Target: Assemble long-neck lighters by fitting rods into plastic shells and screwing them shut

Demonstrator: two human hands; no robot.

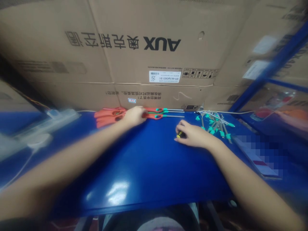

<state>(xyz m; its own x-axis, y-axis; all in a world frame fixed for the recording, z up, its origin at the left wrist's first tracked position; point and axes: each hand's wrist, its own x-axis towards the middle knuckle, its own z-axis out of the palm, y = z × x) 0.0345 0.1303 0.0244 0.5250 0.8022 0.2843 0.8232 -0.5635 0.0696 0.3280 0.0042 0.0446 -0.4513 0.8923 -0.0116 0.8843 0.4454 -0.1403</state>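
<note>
My left hand (pixel 136 116) is curled over a row of orange long-nosed lighters (pixel 157 116) at the back of the table. They have teal triggers and thin metal barrels pointing right; its fingertips are partly hidden. My right hand (pixel 191 134) is closed around a screwdriver (pixel 180 135) with a black-and-yellow handle; its shaft is hidden by the hand. Just beyond and right of that hand lies a loose pile of metal barrels with teal parts (pixel 213 123). More orange handles (pixel 108 117) are stacked to the left of my left hand.
Large cardboard (pixel 120 64) walls in the back of the blue table (pixel 144 166). A white power strip (pixel 60 120) with a plug and cable lies at the left. A blue metal post (pixel 271 61) rises at the right, near a flat card (pixel 255 157) on the table.
</note>
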